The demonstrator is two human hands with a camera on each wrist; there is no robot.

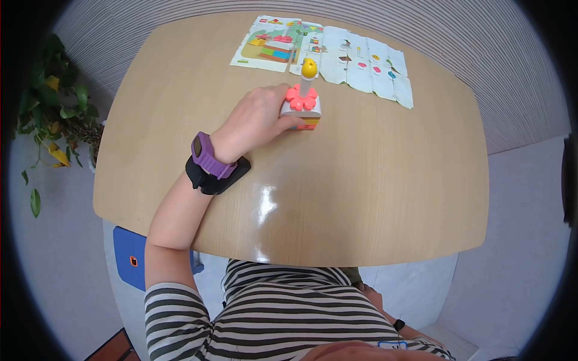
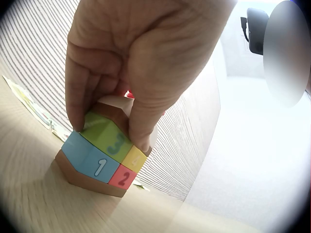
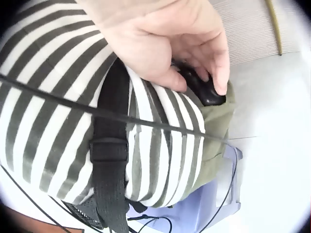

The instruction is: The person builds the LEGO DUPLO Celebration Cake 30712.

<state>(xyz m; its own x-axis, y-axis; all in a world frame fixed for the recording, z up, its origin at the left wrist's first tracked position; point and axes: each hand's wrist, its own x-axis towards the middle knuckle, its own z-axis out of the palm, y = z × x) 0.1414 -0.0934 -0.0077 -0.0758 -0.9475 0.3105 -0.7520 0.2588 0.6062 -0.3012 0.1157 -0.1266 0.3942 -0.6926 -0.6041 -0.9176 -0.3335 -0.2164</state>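
Note:
A stacked toy block cake stands on the table, held by my left hand from its left side. In the left wrist view its thumb and fingers grip the upper layers. The layers are brown, blue with a 1, red with a 2, green with a 3 and yellow with a 4. White pieces, a pink flower piece, a pale candle and a yellow flame piece top it. Down beside the lap, my right hand holds a smooth black rounded object, partly hidden by the fingers.
A creased instruction sheet lies along the table's far edge, just beyond the cake. Left of the table are a leafy plant and a blue stool. A black cable crosses the right wrist view.

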